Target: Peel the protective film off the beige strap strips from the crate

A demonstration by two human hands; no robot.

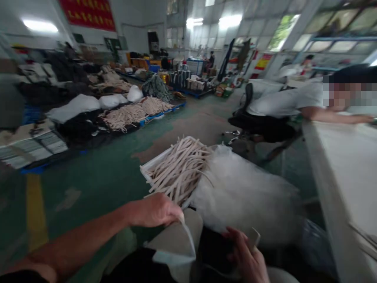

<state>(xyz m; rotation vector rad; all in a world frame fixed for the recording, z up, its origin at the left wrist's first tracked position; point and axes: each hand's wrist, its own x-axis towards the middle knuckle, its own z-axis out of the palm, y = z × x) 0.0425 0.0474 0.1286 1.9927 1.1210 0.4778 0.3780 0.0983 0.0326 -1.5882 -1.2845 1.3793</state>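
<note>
My left hand (160, 210) is closed, pinching the end of a narrow white strip (190, 237) between thumb and fingers. From there the strip curves down over my lap. Low on the right, my right hand (247, 255) is blurred, with its fingers bent around a short pale flat piece (255, 238) whose kind I cannot make out. Just beyond the left hand stands a white crate (144, 169) heaped with long beige strips (179, 167). A pale flat piece (167, 257) lies across my lap below the left hand.
Large clear plastic bags (244, 192) lie right of the crate. A white-topped table (347, 157) runs along the right, where a co-worker (282, 100) leans over from a chair. Pallets at left bear more beige strips (129, 116) and white sacks (79, 104).
</note>
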